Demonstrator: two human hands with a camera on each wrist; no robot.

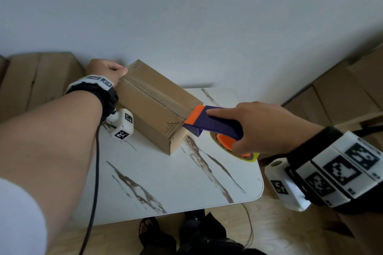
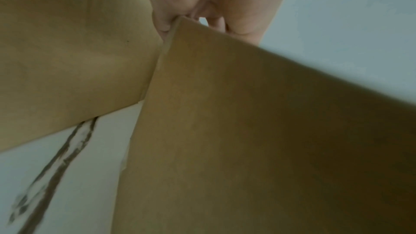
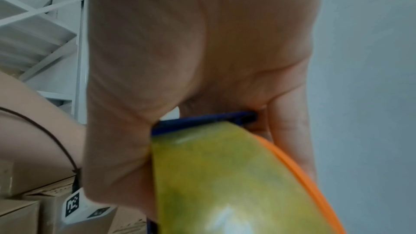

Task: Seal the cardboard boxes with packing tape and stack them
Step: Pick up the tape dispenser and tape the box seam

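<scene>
Left arm stretched forward, left hand curled over the far end of the cardboard box, thumb pressed at its top edge. Right hand wrapped round the tape dispenser, index finger laid straight along its top, wrist level.

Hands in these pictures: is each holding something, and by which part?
The right hand grips the purple-and-orange tape dispenser by its handle. The left hand holds the brown cardboard box at its far top corner.

Brown cardboard box closed, lying diagonally on table; purple-orange tape dispenser touching its near top edge.
</scene>
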